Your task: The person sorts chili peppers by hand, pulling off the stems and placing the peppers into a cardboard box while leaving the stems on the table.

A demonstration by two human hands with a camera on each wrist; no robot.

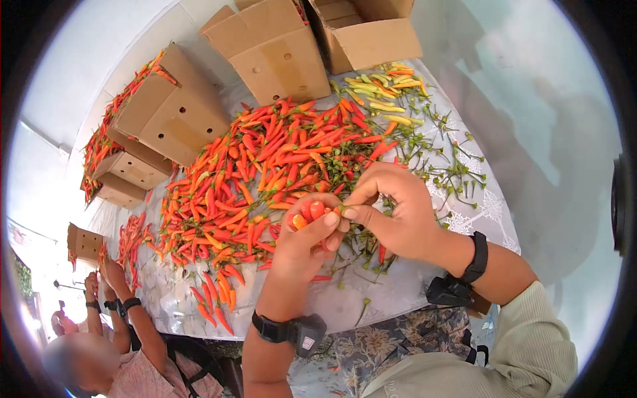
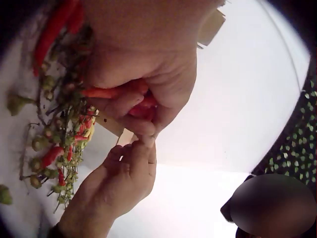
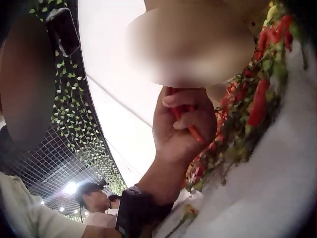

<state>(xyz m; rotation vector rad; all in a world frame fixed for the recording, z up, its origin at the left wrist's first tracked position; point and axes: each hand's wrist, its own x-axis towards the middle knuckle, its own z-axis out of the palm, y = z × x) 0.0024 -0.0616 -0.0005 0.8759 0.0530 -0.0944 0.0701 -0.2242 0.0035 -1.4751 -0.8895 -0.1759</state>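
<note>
My left hand (image 1: 302,245) grips several red and orange chili peppers (image 1: 317,211), their rounded ends showing above its thumb. In the left wrist view, an orange chili (image 2: 101,92) pokes out between the curled fingers. The right hand (image 1: 401,215) meets it at the fingertips, thumb and forefinger pinching a small green chili stem (image 1: 340,209) beside the held peppers. Both hands are over the near edge of a big heap of red and orange chilies (image 1: 265,162). In the right wrist view a blurred patch hides most of the right hand.
Torn-off green stems (image 1: 458,172) lie scattered at the right of the tablecloth (image 1: 497,212). Yellow-green chilies (image 1: 381,93) sit at the back. Cardboard boxes (image 1: 279,63) line the far side; a chili-filled box (image 1: 162,109) stands left. Another person (image 1: 93,365) works at lower left.
</note>
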